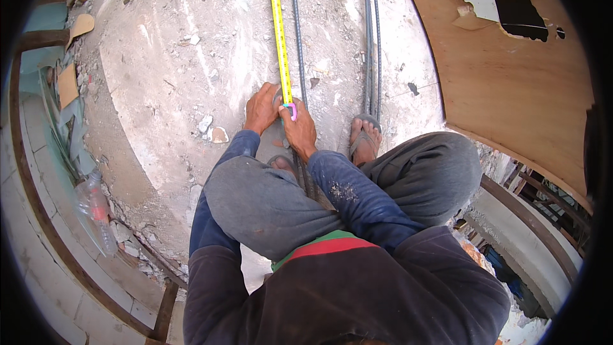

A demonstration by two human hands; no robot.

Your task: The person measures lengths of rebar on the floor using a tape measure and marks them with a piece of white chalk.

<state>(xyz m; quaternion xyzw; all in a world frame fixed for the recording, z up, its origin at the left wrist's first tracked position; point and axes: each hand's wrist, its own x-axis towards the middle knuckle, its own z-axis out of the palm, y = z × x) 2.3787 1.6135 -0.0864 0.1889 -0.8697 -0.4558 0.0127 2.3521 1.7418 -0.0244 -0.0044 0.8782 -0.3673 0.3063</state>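
A yellow tape measure blade (279, 32) runs from between my hands straight away to the far edge of the view. My right hand (299, 131) is closed on the tape measure at the blade's near end, where a small pink and teal part (292, 111) shows by the thumb. Close against its left side, my left hand (260, 110) has its fingers curled in; what they grip is hidden. A dark ribbed steel bar (296, 32) lies just right of the blade and passes beneath my right hand.
More steel bars (371, 45) lie farther right, near my sandalled right foot (365, 139). A large plywood sheet (511, 83) with a torn hole stands at the right. Rubble, glass pieces and a plastic bottle (96, 201) line the left side. Dust and chips cover the concrete floor (172, 83).
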